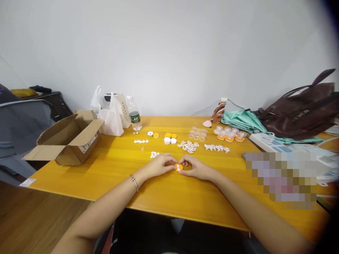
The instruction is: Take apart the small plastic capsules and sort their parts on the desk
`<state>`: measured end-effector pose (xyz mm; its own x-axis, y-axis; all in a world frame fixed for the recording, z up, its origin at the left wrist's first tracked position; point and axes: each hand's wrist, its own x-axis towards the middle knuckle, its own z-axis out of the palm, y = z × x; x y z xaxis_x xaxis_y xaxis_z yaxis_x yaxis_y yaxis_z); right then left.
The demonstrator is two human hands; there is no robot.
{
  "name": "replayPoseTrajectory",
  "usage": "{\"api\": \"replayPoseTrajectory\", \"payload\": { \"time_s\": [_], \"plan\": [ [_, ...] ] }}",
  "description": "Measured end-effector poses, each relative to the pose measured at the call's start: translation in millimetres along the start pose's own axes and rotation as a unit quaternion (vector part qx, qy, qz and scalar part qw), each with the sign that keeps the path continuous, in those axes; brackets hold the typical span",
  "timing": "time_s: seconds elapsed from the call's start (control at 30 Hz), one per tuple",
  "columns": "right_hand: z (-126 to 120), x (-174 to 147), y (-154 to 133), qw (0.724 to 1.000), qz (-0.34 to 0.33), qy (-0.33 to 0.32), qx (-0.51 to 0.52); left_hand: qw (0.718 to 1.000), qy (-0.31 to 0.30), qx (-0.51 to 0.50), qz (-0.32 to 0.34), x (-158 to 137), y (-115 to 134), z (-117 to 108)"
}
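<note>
**Small Orange Disc Held Between Two Hands**

A person's left hand (162, 164) and right hand (195, 168) pinch a small, round orange disc (181, 168) between thumbs and fingers, near the middle of a glossy yellow-brown wooden worktop (169, 197). Fingertips cover parts of its rim, and the white piece (178, 167) at its centre is too small to make out; whether the disc touches the wood cannot be told. A silver-coloured bracelet (134, 182) circles the left wrist, and both forearms run out of view below.

Beyond the hands lie a loose pile of white cut-out pieces (188, 146), a row of similar white pieces (217, 147) and a cluster of clear, round parts (198, 133), their outlines overlapping and hard to separate. At left, the near wall and flaps of an open brown cardboard box (86, 139) screen much of its inside. A white plastic carrier bag (112, 121) partly covers a beige paper bag (124, 107). At right, a pixelated patch masks whatever lies there, while a dark brown bag (304, 106) is cut off by the edge.
</note>
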<state>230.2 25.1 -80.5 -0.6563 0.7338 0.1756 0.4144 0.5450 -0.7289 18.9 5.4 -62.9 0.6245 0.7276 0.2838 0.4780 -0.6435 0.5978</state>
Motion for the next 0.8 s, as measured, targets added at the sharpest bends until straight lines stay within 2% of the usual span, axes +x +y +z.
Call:
{"api": "replayPoseTrajectory", "payload": {
  "time_s": [0.2,0.33,0.5,0.8],
  "plan": [
    [-0.7,2.8,2.3,1.0,-0.019,-0.012,0.02,0.988,-0.047,0.086,0.119,-0.4,4.2,-4.2],
    [-0.1,3.5,3.5,0.999,-0.007,-0.017,0.034,0.977,-0.051,0.163,0.128,1.1,6.9,-3.8],
    [-1.3,4.6,2.0,0.999,-0.009,-0.026,0.027,0.964,-0.066,0.21,0.15,8.4,9.1,-3.5],
    [-4.4,4.4,-2.2,0.999,-0.018,-0.044,0.015,0.919,-0.068,0.319,0.223,9.2,7.7,-0.8]
  ]
}}
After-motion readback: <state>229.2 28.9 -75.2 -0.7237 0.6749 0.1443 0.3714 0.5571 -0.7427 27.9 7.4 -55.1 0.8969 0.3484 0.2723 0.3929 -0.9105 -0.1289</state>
